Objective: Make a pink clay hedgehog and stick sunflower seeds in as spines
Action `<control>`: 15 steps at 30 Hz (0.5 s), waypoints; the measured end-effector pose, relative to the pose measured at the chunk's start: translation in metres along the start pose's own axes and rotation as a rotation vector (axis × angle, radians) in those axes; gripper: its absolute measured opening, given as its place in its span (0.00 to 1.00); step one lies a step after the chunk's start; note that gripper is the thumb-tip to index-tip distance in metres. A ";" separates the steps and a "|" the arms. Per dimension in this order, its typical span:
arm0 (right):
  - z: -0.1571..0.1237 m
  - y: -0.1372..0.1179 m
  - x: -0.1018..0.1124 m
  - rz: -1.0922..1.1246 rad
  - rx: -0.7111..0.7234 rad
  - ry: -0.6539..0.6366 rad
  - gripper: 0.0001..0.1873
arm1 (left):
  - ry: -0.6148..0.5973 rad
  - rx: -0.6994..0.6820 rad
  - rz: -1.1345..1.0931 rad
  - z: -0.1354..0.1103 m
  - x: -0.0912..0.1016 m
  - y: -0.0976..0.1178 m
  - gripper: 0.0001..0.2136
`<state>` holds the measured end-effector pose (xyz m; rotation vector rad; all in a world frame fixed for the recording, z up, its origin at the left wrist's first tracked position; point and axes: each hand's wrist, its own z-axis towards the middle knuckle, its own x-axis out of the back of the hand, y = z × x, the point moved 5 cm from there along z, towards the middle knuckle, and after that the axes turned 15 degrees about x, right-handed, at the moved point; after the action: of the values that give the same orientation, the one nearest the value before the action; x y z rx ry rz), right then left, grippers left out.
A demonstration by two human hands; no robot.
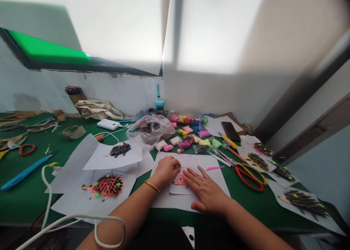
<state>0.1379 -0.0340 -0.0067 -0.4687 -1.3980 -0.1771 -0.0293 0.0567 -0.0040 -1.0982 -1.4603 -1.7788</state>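
My right hand (205, 191) lies flat with its fingers apart on a small white card. Under its fingertips shows a pink clay hedgehog shape (179, 180) with a dark nose and eye; the rest of its body is covered by the hand. My left hand (167, 170), a gold bangle on its wrist, is at the card's upper left with its fingers bent together. Whatever those fingers may hold is hidden. Both hands are over a larger white sheet (161, 202). A thin pink clay strip (215, 168) lies right of them.
Clay packets (184, 144) and a plastic bag (151, 129) lie behind the sheet. At right are scissors (250, 175), a craft knife (229, 142), a phone (230, 131) and hedgehog pictures (303, 202). Leftward are a finished orange hedgehog (108, 186), a white cable (82, 217) and a blue knife (24, 173).
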 end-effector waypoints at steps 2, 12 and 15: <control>0.001 -0.001 -0.001 0.015 0.022 -0.011 0.47 | 0.005 -0.001 -0.001 0.000 0.000 0.000 0.05; -0.005 0.003 -0.002 -0.052 -0.019 0.068 0.44 | 0.006 -0.011 0.002 0.000 0.000 0.000 0.05; -0.007 0.003 -0.004 -0.073 -0.024 0.067 0.44 | 0.009 -0.012 -0.001 0.000 0.000 0.000 0.05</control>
<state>0.1448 -0.0346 -0.0117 -0.4276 -1.3490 -0.2668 -0.0298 0.0567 -0.0037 -1.0945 -1.4468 -1.7936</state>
